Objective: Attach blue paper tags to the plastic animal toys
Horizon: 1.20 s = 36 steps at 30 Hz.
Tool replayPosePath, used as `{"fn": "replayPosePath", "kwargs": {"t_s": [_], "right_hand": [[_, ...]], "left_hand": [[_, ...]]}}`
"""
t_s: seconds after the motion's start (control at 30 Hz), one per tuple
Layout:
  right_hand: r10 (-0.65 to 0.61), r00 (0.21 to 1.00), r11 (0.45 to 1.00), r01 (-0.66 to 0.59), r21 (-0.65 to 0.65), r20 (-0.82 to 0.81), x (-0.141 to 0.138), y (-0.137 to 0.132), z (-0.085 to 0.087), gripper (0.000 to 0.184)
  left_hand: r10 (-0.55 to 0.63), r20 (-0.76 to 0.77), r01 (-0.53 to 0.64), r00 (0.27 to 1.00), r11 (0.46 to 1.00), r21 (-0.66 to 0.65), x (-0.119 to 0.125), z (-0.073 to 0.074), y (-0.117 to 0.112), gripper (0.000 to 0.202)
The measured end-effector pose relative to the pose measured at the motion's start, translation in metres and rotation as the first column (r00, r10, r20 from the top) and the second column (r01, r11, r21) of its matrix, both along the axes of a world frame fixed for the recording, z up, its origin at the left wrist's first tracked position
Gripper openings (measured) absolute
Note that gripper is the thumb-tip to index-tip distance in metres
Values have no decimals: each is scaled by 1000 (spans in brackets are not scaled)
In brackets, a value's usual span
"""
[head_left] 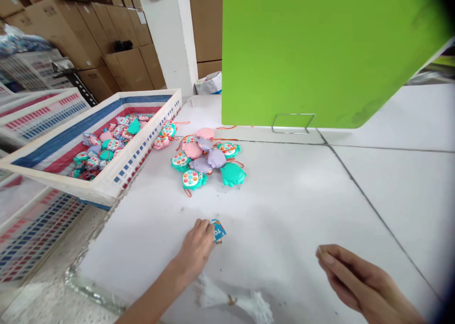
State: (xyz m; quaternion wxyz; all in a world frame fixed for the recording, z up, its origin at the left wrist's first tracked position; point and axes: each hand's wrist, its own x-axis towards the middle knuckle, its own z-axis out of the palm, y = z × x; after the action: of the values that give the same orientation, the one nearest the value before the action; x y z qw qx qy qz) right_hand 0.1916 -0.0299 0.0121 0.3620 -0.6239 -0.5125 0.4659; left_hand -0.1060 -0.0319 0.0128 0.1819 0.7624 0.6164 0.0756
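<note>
My left hand [198, 244] is over the table, its fingers curled on the edge of a few small blue printed cards [219, 232]. To the right, my right hand [357, 279] is raised with thumb and index finger pinched together; whatever sits between the tips is too small to make out. Near the front edge lies a bundle of thin white strands [236, 299], tied at its middle. Beyond my left hand is a loose group of animal-shaped pop toys with orange cords, among them a green toy [232, 174], a purple toy [216, 158] and a pink toy [193, 150].
At left stands a white plastic basket [106, 184] lined with striped cloth, holding many similar toys. A green panel [320, 53] with a wire stand [294, 124] rises at the back of the white table [284, 191]. Cardboard boxes [128, 68] are stacked behind a white pillar [167, 34].
</note>
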Motion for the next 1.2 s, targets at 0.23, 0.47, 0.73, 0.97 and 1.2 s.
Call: {"fn": "replayPosePath", "kwargs": {"t_s": [0.23, 0.47, 0.73, 0.97, 1.2], "right_hand": [[342, 940, 933, -338, -125, 13, -47, -1, -3, 38], [407, 910, 907, -413, -80, -74, -71, -2, -7, 32], [414, 909, 910, -414, 18, -45, -112, -9, 2, 29], [277, 960, 955, -271, 119, -32, -136, -11, 8, 29], [289, 956, 925, -293, 243, 51, -134, -18, 23, 27]], "left_hand": [[-177, -73, 177, 982, 984, 0, -7, 7, 0, 18], [-106, 86, 110, 991, 993, -50, -11, 1, 4, 19], [219, 299, -204, 929, 975, -84, -17, 4, 5, 25], [470, 818, -225, 333, 881, -416, 6, 17, -20, 21], [402, 830, -249, 386, 912, -325, 18, 24, -29, 15]]}}
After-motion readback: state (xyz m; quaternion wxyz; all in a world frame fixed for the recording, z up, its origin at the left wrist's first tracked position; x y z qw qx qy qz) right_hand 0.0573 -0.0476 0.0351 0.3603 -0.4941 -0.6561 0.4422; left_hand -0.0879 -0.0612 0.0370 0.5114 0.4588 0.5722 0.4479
